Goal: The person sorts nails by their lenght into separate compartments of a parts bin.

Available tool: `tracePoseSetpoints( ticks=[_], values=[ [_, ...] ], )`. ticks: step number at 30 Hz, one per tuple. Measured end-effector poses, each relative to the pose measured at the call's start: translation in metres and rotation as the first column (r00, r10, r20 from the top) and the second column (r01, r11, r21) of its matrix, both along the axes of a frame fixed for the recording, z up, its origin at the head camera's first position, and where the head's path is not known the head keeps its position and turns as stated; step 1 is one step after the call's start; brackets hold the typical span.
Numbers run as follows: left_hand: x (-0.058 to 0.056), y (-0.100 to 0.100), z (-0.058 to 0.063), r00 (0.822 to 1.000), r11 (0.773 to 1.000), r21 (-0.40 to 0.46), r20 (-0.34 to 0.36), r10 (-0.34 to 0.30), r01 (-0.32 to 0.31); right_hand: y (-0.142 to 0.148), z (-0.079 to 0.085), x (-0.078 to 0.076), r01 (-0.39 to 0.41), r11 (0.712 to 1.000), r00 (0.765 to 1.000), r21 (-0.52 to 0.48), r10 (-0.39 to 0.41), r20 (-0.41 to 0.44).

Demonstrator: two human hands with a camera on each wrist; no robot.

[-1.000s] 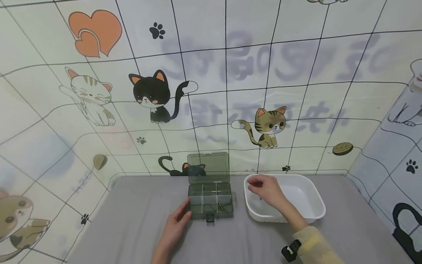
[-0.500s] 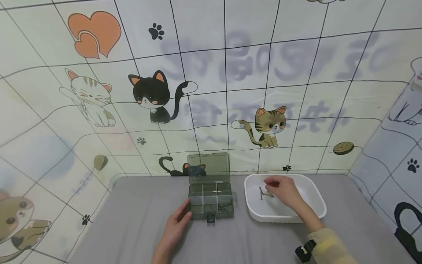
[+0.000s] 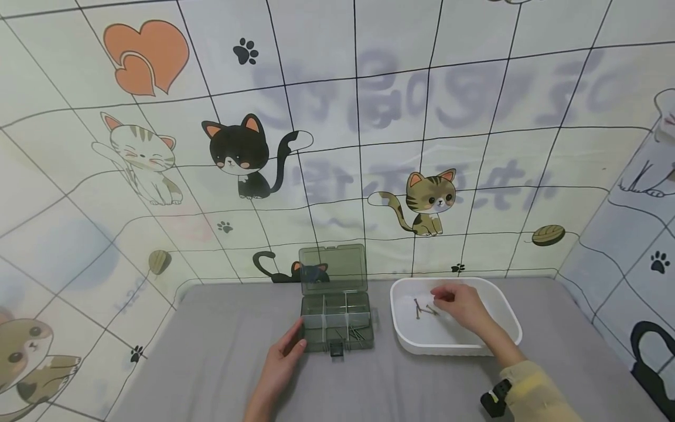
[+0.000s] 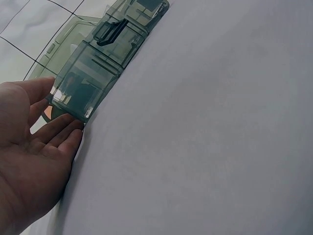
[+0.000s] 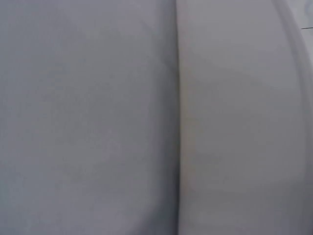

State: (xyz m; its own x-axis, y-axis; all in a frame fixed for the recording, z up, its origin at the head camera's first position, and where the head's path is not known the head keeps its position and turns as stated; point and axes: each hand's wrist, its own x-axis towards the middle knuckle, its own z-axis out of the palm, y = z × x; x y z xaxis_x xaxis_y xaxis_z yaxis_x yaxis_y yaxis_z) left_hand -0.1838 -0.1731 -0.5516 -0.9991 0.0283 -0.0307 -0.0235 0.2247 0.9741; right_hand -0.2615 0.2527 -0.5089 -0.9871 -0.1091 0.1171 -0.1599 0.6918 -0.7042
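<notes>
A translucent grey-green compartment box (image 3: 336, 319) stands on the grey cloth with its lid (image 3: 333, 269) raised at the back. Thin metal pins or screws (image 3: 357, 333) lie in its front right compartment. My left hand (image 3: 281, 357) touches the box's left side, fingers fairly straight and thumb extended, also seen in the left wrist view. Inside a white tray (image 3: 459, 350), my right hand (image 3: 464, 308) hovers with thumb and fingertips close together. Just left of them lie several brass-coloured screws (image 3: 418, 310). Whether the right fingertips pinch anything is too small to tell.
Grey cloth (image 3: 211, 351) covers the table, with a cat-printed sheet (image 3: 337, 146) hanging behind and at the sides. A black strap-like object (image 3: 651, 363) is at the far right. The right wrist view shows cloth and the pale tray wall (image 5: 239, 117).
My right hand has moved rightward inside the tray, uncovering the screws on its floor. The left hand stays beside the box.
</notes>
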Motion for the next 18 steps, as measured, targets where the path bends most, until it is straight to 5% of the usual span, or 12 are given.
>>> tracePoseSetpoints(
  ticks=[7, 18],
  values=[
    [0.0002, -0.0007, 0.0013, 1.000, 1.000, -0.003, -0.001, 0.001, -0.001, -0.0016, -0.0084, -0.0024, -0.083, 0.996, 0.995, 0.027, 0.082, 0.051],
    [0.0009, -0.0004, 0.0024, 1.000, 1.000, 0.001, -0.003, -0.001, 0.001, -0.0064, -0.0080, -0.0028, -0.105, 0.989, 0.989, 0.103, 0.093, 0.113]
  ],
)
